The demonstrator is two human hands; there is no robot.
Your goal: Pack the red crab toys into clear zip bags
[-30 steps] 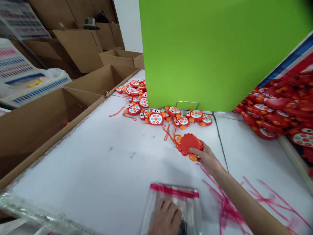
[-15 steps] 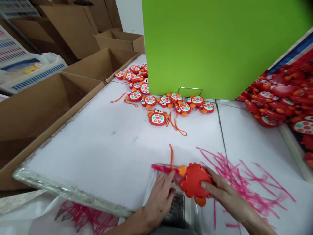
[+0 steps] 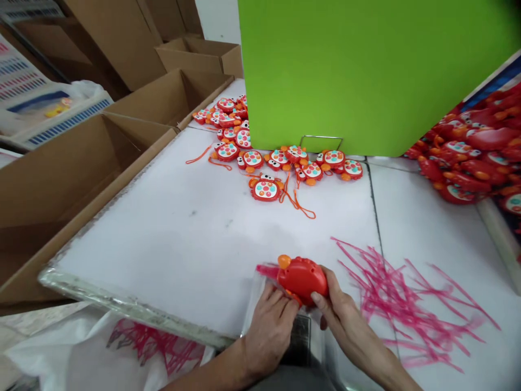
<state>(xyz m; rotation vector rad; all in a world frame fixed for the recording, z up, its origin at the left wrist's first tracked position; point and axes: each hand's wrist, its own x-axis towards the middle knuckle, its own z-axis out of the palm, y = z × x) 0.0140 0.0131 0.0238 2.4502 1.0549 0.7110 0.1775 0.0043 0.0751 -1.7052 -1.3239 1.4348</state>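
Note:
My right hand (image 3: 344, 315) grips a red crab-shaped toy (image 3: 302, 278), back side up, with an orange claw at its left end. The toy is at the mouth of a clear plastic bag with a pink strip (image 3: 266, 270) along its top. My left hand (image 3: 269, 328) pinches the bag's upper edge just left of the toy. Both hands are at the near edge of the white table (image 3: 191, 239).
Several more crab toys (image 3: 265, 187) with orange cords lie under a green board (image 3: 366, 70). A red pile of toys (image 3: 468, 157) fills the right. Pink strips (image 3: 402, 304) lie right of my hands. Open cardboard boxes (image 3: 81, 163) line the left.
My right hand brought the crab toy from the pile back to the bag and now pushes it into the bag's mouth. My left hand shifted up to hold the bag's edge.

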